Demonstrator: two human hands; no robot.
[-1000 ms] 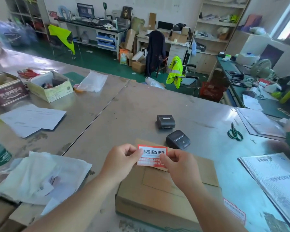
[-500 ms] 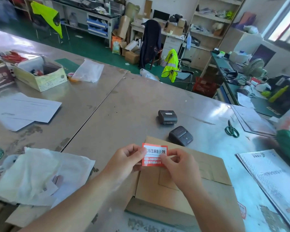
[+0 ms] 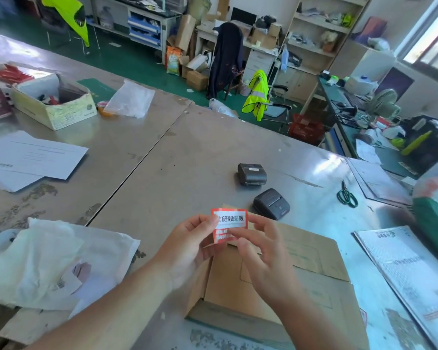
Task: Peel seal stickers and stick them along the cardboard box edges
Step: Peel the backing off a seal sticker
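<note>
Left hand pinches red seal sticker by its left edge | right hand fingertips pinch its lower right | sticker held above cardboard box on metal table | advice: peel backing slowly, keep adhesive off fingers, align over box edge.

A red-and-white sticker with black print is being held upright over the far corner of a brown box lying flat, closed.
</note>
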